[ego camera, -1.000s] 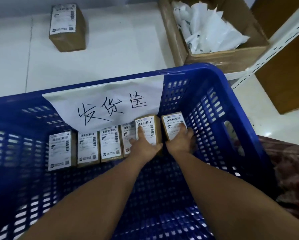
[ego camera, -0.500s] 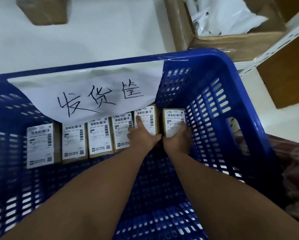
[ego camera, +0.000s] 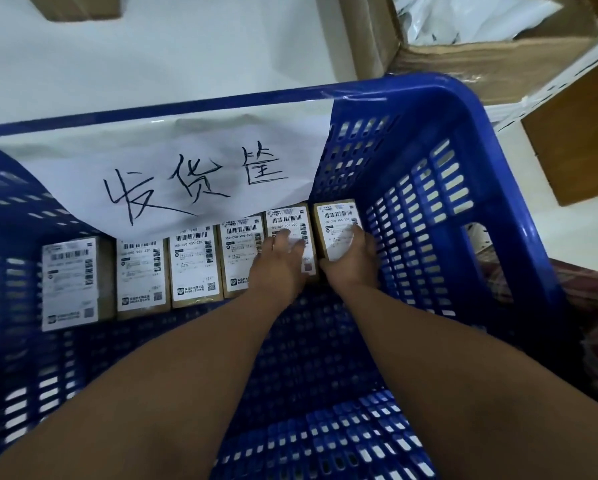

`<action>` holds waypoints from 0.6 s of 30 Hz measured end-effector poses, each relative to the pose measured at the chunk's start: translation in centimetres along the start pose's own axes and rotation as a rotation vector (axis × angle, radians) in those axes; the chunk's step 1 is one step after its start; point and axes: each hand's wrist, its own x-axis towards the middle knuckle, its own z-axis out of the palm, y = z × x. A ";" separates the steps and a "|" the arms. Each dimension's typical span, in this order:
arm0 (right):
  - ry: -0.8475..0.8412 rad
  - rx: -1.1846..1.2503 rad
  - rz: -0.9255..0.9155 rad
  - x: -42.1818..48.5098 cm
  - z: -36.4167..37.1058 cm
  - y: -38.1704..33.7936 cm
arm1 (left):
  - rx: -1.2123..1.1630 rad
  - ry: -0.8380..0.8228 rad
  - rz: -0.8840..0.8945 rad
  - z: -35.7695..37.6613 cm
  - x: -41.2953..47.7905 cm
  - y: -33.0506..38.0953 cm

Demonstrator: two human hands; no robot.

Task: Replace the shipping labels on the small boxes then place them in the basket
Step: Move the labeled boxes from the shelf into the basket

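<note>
**Left fingers** [ego camera: 285, 239]: spread and nearly straight, lying flat on the label of the fifth box [ego camera: 289, 216]. Nothing is gripped.

**Right fingers** [ego camera: 354, 235]: bent over the label and near end of the sixth box [ego camera: 335, 213], thumb at its left edge, holding it.

**Left hand** [ego camera: 277, 265], **right hand** [ego camera: 351, 263]: side by side, both forearms reaching down into the basket.

**Task items:** six small labelled boxes in one row along the far wall of the blue basket [ego camera: 464, 109]. The four others [ego camera: 193, 261] lie to the left, labels up. The sixth lies just beside the fifth with a narrow gap between them.

**Step in hand (judged):** seating the last-placed box at the right end of the row.

**Next move calls for:** letting go, lifting both hands straight out without dragging the row, then fetching an unrelabelled box.

**Surrounds:** paper sign [ego camera: 173, 168] taped to the rim; cardboard carton [ego camera: 464, 60] of white bags beyond.

**Change from a second ago:** the view has dropped closer. The left index finger, then stretched up the label, is drawn back. The hands keep their boxes.
</note>
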 end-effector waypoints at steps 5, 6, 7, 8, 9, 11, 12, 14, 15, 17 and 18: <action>-0.060 -0.031 0.019 0.1 0.2 0.4 | 0.231 -0.073 0.095 0.4 -1.0 -0.4; -0.079 -0.034 0.022 0.2 0.2 0.6 | 0.249 -0.088 0.097 0.4 -1.0 -0.2; -0.097 -0.041 0.020 0.3 0.2 0.8 | 0.261 -0.109 0.092 0.3 -1.0 0.0; -0.118 -0.062 0.019 0.3 0.3 1.1 | 0.268 -0.134 0.082 0.2 -0.9 0.1; -0.136 -0.097 0.014 0.4 0.3 1.3 | 0.272 -0.161 0.073 0.1 -0.9 0.2; -0.176 -0.148 0.002 0.4 0.3 1.5 | 0.277 -0.210 0.064 -0.1 -0.8 0.3; -0.198 -0.148 0.000 0.4 0.3 1.5 | 0.279 -0.229 0.062 -0.1 -0.8 0.2; -0.236 -0.116 -0.008 0.5 0.1 1.5 | 0.266 -0.264 0.057 -0.4 -0.8 0.0; -0.238 -0.089 -0.044 0.6 0.1 1.4 | 0.243 -0.281 0.055 -0.6 -0.9 -0.1; -0.210 -0.048 -0.114 0.6 -0.2 1.2 | 0.161 -0.298 0.043 -1.0 -0.9 -0.5; -0.189 -0.030 -0.119 0.5 -0.3 1.2 | 0.110 -0.289 0.032 -1.2 -1.0 -0.6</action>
